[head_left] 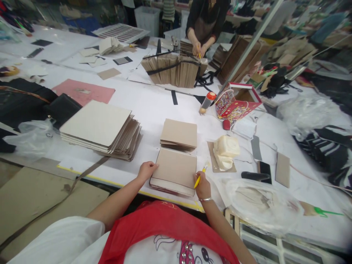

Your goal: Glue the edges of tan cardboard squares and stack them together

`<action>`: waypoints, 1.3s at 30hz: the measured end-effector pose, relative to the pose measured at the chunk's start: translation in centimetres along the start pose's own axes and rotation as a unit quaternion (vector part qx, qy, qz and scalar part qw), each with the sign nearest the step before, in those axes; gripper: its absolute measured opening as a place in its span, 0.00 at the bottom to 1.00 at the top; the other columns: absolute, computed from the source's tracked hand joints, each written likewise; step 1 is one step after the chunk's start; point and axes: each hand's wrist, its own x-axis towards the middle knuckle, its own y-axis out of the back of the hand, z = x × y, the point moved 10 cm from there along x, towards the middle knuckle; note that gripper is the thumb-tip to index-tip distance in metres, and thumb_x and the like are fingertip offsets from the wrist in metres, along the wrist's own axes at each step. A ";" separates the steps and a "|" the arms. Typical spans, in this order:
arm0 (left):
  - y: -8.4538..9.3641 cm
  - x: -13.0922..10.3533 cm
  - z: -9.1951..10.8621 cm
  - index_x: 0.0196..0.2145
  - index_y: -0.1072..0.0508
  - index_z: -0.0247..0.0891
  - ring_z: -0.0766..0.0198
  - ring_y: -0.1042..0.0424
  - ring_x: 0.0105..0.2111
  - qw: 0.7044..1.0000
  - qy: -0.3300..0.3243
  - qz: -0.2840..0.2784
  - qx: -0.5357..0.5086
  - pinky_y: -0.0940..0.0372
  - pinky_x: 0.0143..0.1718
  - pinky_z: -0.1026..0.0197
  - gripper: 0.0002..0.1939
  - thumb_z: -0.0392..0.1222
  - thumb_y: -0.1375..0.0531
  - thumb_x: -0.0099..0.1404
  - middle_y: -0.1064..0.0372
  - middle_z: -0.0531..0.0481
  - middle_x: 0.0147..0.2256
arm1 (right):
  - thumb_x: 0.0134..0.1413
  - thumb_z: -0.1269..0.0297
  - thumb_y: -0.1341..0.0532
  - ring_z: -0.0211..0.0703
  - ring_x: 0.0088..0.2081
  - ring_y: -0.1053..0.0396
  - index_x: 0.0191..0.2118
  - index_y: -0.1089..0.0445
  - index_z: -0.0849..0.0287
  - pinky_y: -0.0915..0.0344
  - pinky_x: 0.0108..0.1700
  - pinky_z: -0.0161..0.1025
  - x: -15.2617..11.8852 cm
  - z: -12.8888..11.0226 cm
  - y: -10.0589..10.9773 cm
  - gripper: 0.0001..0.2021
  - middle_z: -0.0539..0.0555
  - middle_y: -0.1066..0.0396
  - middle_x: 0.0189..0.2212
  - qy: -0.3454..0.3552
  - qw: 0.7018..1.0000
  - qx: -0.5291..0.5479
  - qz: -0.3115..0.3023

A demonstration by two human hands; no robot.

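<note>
In front of me lies a stack of tan cardboard panels [176, 167], close to the table's front edge. My left hand [147, 170] pinches the left edge of its top panel. Wrapped in the fingers of my right hand [202, 186] is a yellow-handled brush [204, 171], its pale bristles pointing up and away; this hand is at the stack's right edge. Just behind is a second, smaller stack of cardboard panels [179, 132]. To the right, a white glue-like container with creamy residue [226, 148] stands on a cardboard piece [213, 165].
A taller stack of cardboard sheets [97, 126] is at left, before a pink sheet [85, 91]. A red patterned box [238, 102], a bottle [206, 103], a phone [264, 171] and plastic film [264, 203] lie right. Across the table, a person [206, 25] works by strapped cardboard [173, 69].
</note>
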 end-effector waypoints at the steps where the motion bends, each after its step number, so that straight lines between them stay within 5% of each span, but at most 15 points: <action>1: -0.2 0.2 -0.3 0.19 0.30 0.36 0.65 0.37 0.22 1.000 0.006 -0.004 -0.008 0.45 0.25 0.65 0.15 0.52 0.44 0.49 0.34 0.52 0.19 | 0.56 0.54 0.54 0.40 0.20 0.37 0.40 0.39 0.60 0.48 0.23 0.33 0.1 0.1 -0.1 0.16 0.51 0.34 0.21 -0.006 1.000 0.003 -0.004; 10: -0.7 0.9 -0.9 0.16 0.32 0.36 0.65 0.39 0.21 0.998 0.029 -0.033 -0.051 0.46 0.23 0.65 0.17 0.55 0.42 0.45 0.38 0.53 0.15 | 0.55 0.55 0.53 0.39 0.22 0.36 0.40 0.39 0.61 0.48 0.25 0.32 0.2 0.2 -0.6 0.15 0.52 0.33 0.23 -0.021 0.999 0.002 -0.030; 25: -1.3 1.2 -1.4 0.17 0.31 0.36 0.66 0.40 0.22 0.996 0.050 -0.066 0.016 0.47 0.24 0.66 0.19 0.57 0.40 0.44 0.37 0.55 0.17 | 0.55 0.62 0.52 0.36 0.22 0.37 0.40 0.40 0.60 0.49 0.25 0.31 0.3 0.5 -0.5 0.10 0.49 0.34 0.21 -0.060 0.997 -0.014 -0.047; 39: -1.6 1.9 -2.0 0.15 0.31 0.35 0.68 0.42 0.19 0.996 0.055 -0.071 0.013 0.49 0.22 0.65 0.20 0.58 0.39 0.42 0.38 0.54 0.15 | 0.56 0.64 0.49 0.32 0.20 0.47 0.41 0.40 0.60 0.57 0.24 0.30 0.6 0.7 -0.9 0.08 0.46 0.42 0.18 -0.096 0.992 -0.027 -0.073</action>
